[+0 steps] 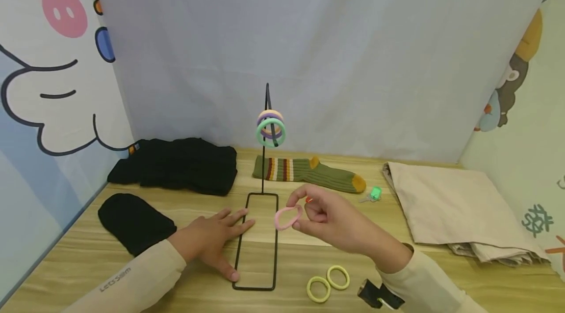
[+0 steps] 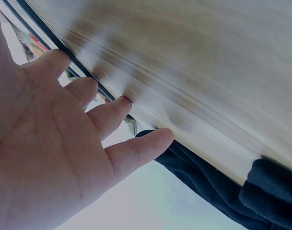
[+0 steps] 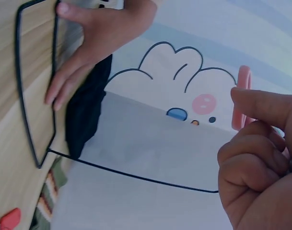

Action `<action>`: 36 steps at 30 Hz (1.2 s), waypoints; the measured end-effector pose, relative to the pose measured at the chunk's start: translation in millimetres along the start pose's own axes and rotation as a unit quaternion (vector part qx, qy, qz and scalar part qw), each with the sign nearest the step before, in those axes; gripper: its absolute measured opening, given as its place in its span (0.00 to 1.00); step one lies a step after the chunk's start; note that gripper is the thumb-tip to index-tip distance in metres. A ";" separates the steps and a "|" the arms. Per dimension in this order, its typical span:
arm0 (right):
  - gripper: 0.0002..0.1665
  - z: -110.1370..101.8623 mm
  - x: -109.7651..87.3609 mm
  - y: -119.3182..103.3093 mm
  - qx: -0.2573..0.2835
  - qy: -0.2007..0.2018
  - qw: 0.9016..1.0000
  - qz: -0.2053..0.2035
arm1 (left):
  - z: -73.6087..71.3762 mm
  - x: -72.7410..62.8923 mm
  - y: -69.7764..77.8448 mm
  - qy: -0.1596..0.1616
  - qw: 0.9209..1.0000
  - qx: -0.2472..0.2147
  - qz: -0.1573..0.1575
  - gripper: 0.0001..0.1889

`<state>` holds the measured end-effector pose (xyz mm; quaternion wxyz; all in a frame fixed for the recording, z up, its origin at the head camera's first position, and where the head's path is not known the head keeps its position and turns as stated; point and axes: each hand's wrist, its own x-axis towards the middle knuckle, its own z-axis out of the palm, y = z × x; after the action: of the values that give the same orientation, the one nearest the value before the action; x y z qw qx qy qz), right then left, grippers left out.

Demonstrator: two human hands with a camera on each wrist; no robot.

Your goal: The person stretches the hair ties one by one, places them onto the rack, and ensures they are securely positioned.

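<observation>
My right hand pinches a pink hair tie between thumb and index finger, its other fingers curled in. In the right wrist view the same pink hair tie shows nearly edge-on. My left hand lies with spread, straight fingers on the left side of the rectangular base of a black wire stand. Mint-green, purple and peach hair ties hang together on the stand's upper hook. Two yellow hair ties rest on the table near my right forearm.
Black folded cloth lies at the back left, with a black knitted item before it. Behind the stand is a green striped sock. A key with a green tag lies right of it, and beige folded cloth farther right.
</observation>
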<state>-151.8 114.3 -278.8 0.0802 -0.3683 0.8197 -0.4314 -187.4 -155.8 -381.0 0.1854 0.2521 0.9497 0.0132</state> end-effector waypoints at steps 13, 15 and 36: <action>0.15 -0.9 10.6 -38.5 0.007 0.152 0.972 -0.177 | 0.7 -0.8 -0.2 0.002 1.000 -0.005 0.006 0.59; 0.16 -2.2 12.8 -44.1 0.011 0.181 0.961 -0.209 | 0.6 -1.0 -0.1 0.003 1.000 -0.005 0.006 0.59; 0.31 -10.6 23.2 -56.0 0.059 0.237 0.957 -0.158 | -3.8 -6.0 2.2 0.007 1.000 -0.013 0.014 0.58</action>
<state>-143.2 85.6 -225.0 -0.1642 -0.3751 0.7195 -0.5609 -182.9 -156.6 -375.1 0.1815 0.2629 0.9471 0.0302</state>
